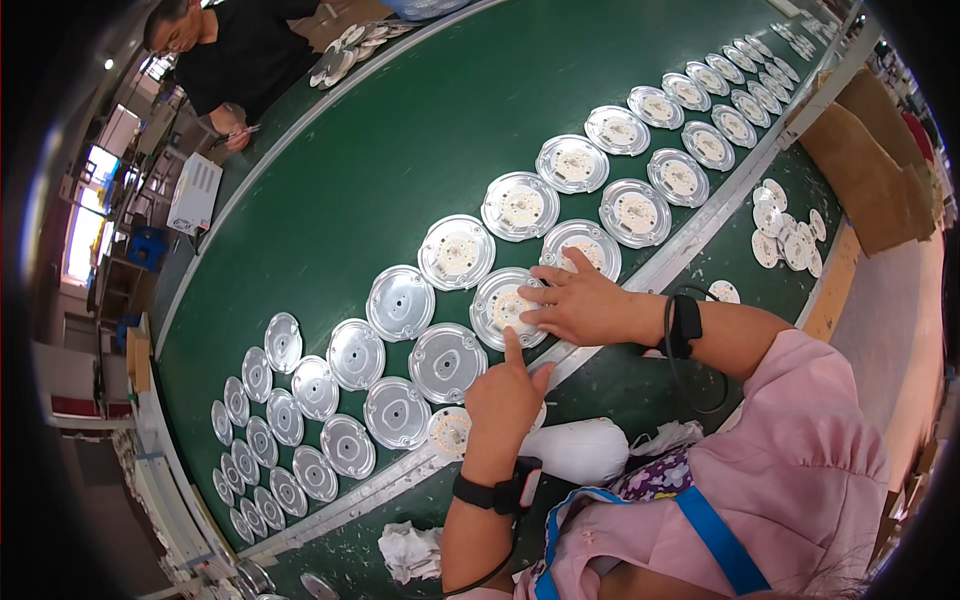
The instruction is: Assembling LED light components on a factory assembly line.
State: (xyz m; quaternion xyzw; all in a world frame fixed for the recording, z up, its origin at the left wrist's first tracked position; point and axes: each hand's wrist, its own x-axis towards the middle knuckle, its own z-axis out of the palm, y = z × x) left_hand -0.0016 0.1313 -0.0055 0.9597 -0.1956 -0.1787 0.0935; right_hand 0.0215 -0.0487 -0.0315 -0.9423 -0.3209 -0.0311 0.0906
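Observation:
A round silver metal plate [483,310] lies on the green bench with a white LED board [505,306] in its middle. My right hand [588,305] reaches in from the right, fingers spread, with its fingertips on that board. From below comes my left hand [508,395], its index finger stretched out to the board's near edge, thumb apart and the other fingers curled. Neither hand visibly grips anything. Close to my left wrist lies a loose LED board [448,430]. Just beyond my right hand is another plate with a board [585,245], partly covered by the fingers.
Plates with boards run to the far right; bare metal plates [398,303] run left. A pale rail [640,290] borders them. Loose boards [785,228] lie at right, a white rounded object [578,448] near me. A co-worker [245,60] works across the bench beside a white box [196,192].

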